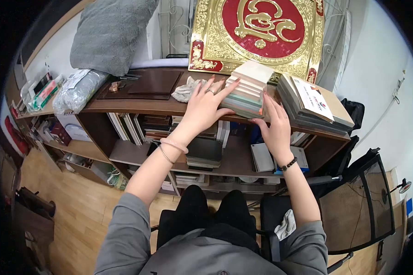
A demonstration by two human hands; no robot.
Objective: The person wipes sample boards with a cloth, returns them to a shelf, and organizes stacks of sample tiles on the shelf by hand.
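Observation:
A small stack of books (252, 94), with pale page edges and some greenish ones, stands on the shelf top between my two hands. My left hand (205, 106) lies at its left side with fingers spread; the index finger and thumb reach the stack. A crumpled light cloth (187, 90) is just beyond that hand. Against the stack's right side rests my right hand (275, 126), fingers stretched out and thumb apart near the front lower corner. To its right is a pile of larger books (314, 107) with a white printed card (311, 98) on top.
A gold and red framed plaque (264, 32) leans behind the stack. Left on the shelf top are a brown leather-like pad (153, 82), a grey cushion (110, 34) and a plastic-wrapped package (80, 91). Books fill compartments below. A mesh-backed chair (353, 211) stands at right.

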